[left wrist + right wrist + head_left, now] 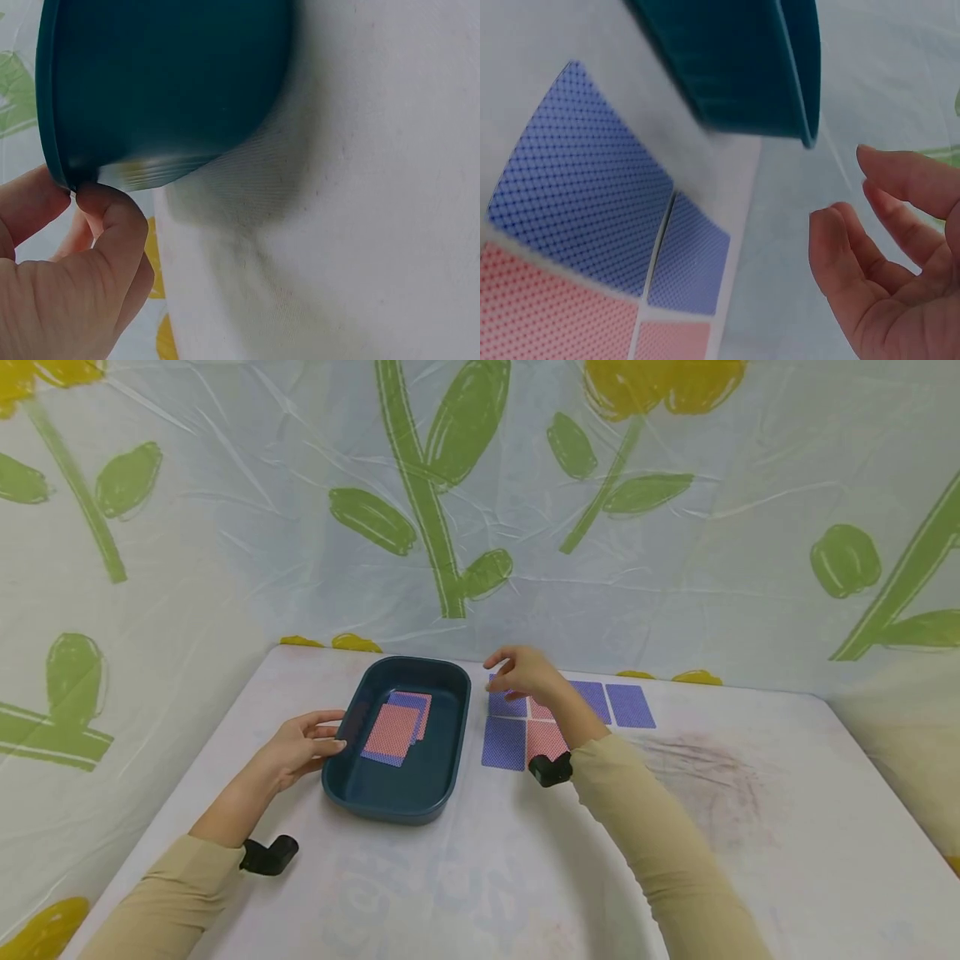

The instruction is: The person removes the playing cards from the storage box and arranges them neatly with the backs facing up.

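Observation:
My left hand point(300, 747) pinches the left rim of a dark teal plastic bin point(431, 768), with thumb and finger at the rim point(64, 176) in the left wrist view. Inside the bin lies a loose overlapping pile of red- and blue-backed playing cards point(393, 731). To the right of the bin, my right hand point(528, 675) hovers over the playing cards point(504, 743) laid in rows, its fingers loosely bent. Nothing shows between those fingers point(829, 240) in the right wrist view. The hand and forearm partly hide the rows.
More blue-backed cards point(630, 706) lie face down at the right end of the far row. Behind the white table point(450, 893) rises a flower-printed cloth wall point(285, 527). Black wrist cameras sit on both wrists.

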A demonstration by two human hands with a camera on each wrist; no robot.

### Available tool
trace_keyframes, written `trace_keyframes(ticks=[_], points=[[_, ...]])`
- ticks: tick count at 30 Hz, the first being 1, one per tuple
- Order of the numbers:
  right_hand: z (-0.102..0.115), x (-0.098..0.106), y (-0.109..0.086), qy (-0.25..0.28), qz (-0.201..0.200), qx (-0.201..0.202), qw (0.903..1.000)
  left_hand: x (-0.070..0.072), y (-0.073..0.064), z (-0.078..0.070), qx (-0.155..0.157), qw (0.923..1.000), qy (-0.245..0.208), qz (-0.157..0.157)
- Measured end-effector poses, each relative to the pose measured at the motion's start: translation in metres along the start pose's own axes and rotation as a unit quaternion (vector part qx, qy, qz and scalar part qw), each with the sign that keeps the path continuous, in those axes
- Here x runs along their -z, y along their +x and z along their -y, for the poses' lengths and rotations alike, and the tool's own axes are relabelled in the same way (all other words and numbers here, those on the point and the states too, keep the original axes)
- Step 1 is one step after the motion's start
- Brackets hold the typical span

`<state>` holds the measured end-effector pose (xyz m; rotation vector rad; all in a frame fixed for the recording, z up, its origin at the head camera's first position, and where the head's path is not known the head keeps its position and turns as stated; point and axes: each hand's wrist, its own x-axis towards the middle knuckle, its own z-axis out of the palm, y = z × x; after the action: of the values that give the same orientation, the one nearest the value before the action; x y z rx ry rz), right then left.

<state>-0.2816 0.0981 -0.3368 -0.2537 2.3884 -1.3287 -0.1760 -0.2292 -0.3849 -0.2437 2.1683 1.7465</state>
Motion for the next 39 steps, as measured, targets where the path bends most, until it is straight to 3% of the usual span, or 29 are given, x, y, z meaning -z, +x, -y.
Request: trace_keyframes(ticks=[12, 22, 32, 39], points=[[0.027, -0.034, 0.016, 0.066, 0.028, 0.001, 0.9974, 0.000, -0.001, -0.002, 0.000, 1.0000, 0.005, -0.005], [0.034, -0.066, 0.028, 0.095, 0.056, -0.005, 0.9940, -0.001, -0.001, -0.003, 0.001, 0.9999, 0.009, -0.010], [0.034, -0.097, 0.038, 0.088, 0.010, -0.007, 0.9960, -0.002, 0.001, -0.001, -0.002, 0.9999, 0.008, -0.010], [0.029, -0.119, 0.042, 0.023, -0.026, 0.000, 0.9994, 0.000, -0.001, -0.001, -0.002, 1.0000, 0.003, -0.007]])
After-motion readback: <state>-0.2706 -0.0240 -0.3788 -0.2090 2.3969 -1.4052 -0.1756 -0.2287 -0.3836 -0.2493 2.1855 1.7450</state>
